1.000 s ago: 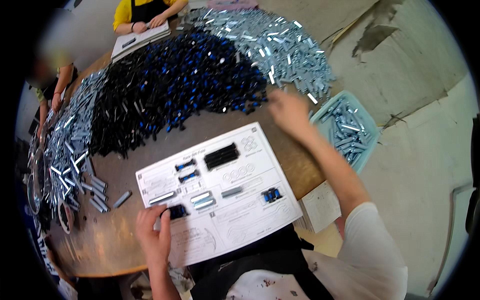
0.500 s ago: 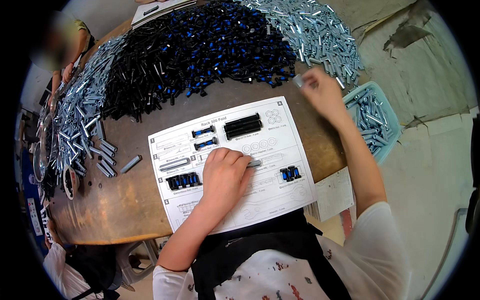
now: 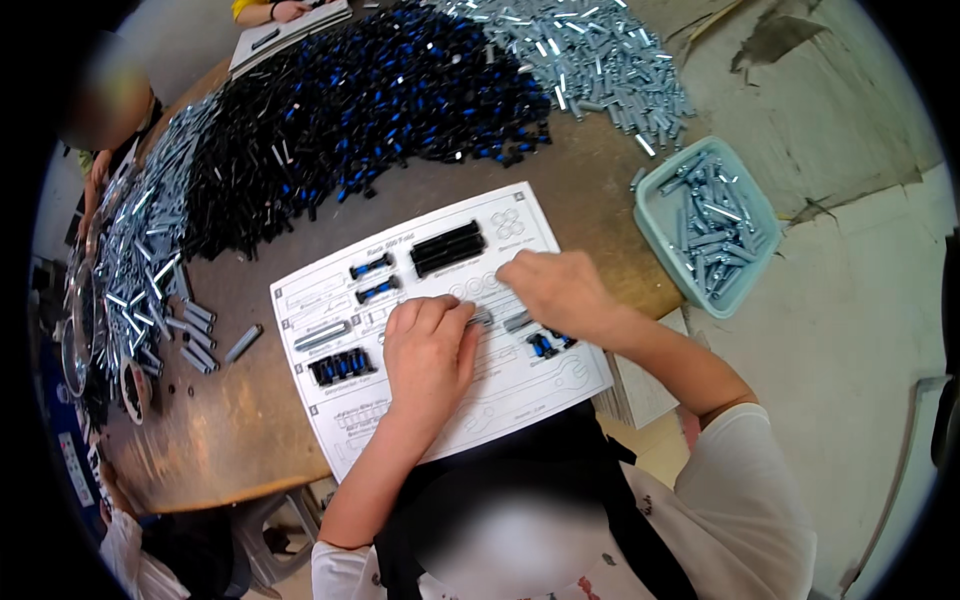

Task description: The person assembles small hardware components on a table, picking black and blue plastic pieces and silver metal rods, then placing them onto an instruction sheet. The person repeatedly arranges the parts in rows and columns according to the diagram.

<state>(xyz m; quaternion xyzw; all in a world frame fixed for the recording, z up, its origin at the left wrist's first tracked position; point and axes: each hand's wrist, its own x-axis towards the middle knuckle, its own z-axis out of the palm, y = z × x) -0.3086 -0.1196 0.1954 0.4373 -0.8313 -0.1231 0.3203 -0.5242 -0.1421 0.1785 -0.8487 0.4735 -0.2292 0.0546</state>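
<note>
A printed sheet (image 3: 490,390) with line drawings lies on the table in front of me. My left hand (image 3: 425,345) rests on its middle, fingers curled together around a silver metal sleeve (image 3: 482,318) whose end sticks out past the fingertips. Just to the right, my right hand (image 3: 560,290) is closed low over the sheet, with another silver sleeve (image 3: 518,322) showing under its fingers. Around them on the sheet sit black tubes (image 3: 447,248), two black bolts with blue bands (image 3: 375,279), a row of short bolts (image 3: 342,367), more short bolts (image 3: 542,346) and a silver piece (image 3: 323,337).
Heaped across the back are black and blue-banded bolts (image 3: 370,110), with silver sleeves (image 3: 600,70) at right and silver parts (image 3: 150,240) at left. A pale green bin (image 3: 735,300) of sleeves stands at the right edge. Other people sit at the left; a yellow-sleeved hand (image 3: 290,10) is at the back.
My right hand has come from the silver heap down to the sheet, bringing a sleeve beside my left hand. My left hand stays on the sheet. The view has shifted a little.
</note>
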